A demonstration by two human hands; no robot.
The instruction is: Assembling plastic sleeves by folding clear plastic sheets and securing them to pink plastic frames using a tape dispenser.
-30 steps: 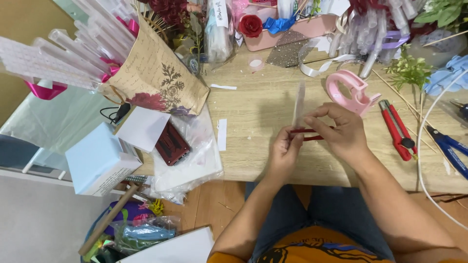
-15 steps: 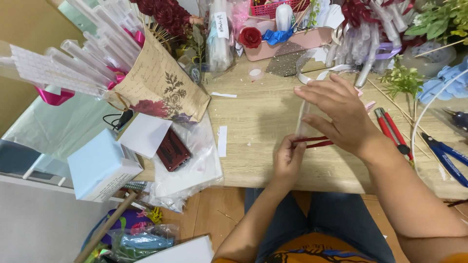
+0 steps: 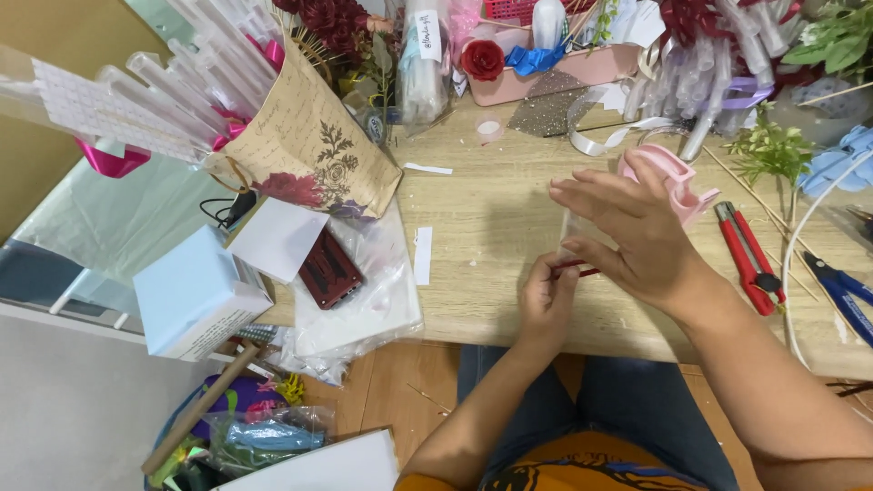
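Observation:
My left hand [image 3: 546, 300] pinches the end of a thin red stick [image 3: 576, 267] just above the wooden table [image 3: 491, 218]. My right hand [image 3: 632, 236] hovers over the stick's other end with its fingers spread, the thumb touching a narrow clear plastic strip [image 3: 565, 227] that stands up from the stick. Behind my right hand a pink tape dispenser [image 3: 677, 177] rests on the table.
A red utility knife [image 3: 747, 255] and blue pliers [image 3: 841, 291] lie at the right. A paper-wrapped bouquet [image 3: 305, 155] of clear tubes lies at the left, by a white box [image 3: 195, 295] and a dark red case [image 3: 329, 268]. Flowers, ribbons and a pink tray [image 3: 555, 73] crowd the far edge.
My right hand has lifted off the red stick, opened its fingers and slid up along the clear strip. The left hand keeps its hold on the stick.

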